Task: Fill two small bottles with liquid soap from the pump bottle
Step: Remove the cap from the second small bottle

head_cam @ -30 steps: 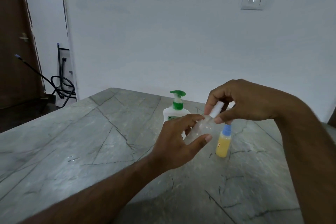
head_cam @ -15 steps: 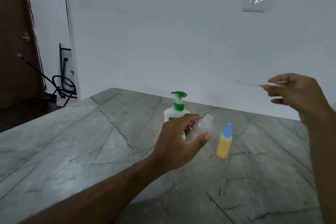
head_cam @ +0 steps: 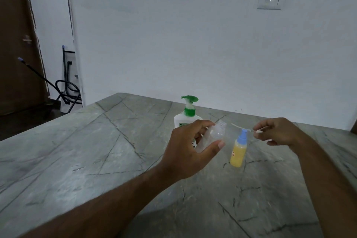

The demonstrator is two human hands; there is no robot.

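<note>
Now, my hands and the things around them:
Left hand (head_cam: 185, 152): my fingers (head_cam: 219, 144) are wrapped around the clear small bottle (head_cam: 211, 137), thumb on the near side and the others curled over the top.
Clear small bottle: tilted, open neck pointing up and away to the right, lifted off the bench (head_cam: 96, 150); it looks empty.
Right hand (head_cam: 278, 133): my fingertips (head_cam: 257, 128) are pinched narrow on the white spray cap with its thin tube (head_cam: 242, 127), held level above the bench.
Thin tube: it sticks out to the left of my right fingers, its end reaching toward the clear bottle's open neck without touching it.
Yellow small bottle (head_cam: 239, 152): standing upright on the bench with a blue cap on, just below the tube and between my 2 hands; neither hand touches it.
Pump bottle (head_cam: 186, 117): white with a green pump head, upright on the bench just behind my left fingers, its lower body partly hidden by them.
Bench: grey stone with dark veins, running up to a white wall.
</note>
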